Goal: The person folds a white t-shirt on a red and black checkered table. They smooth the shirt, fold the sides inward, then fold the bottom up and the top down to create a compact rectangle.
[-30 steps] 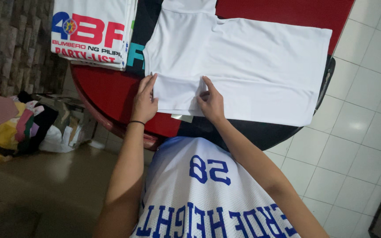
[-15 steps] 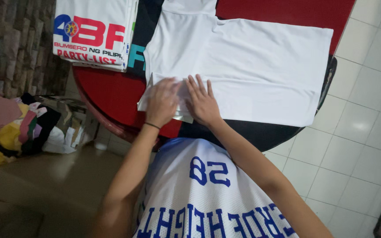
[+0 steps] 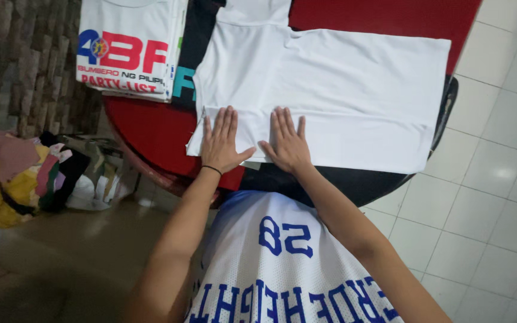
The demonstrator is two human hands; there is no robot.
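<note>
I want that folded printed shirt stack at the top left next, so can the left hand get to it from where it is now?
Probably yes. The left hand lies flat on the white shirt, and only bare red table lies between it and the folded printed stack.

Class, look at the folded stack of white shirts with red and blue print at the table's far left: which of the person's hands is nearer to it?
Left. The left hand lies flat on the plain white shirt, just below the printed stack; the right hand lies farther right.

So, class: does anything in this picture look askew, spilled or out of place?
Little stands out: both hands, left and right, press flat on the white shirt. Only its sleeve corner juts out unevenly.
</note>
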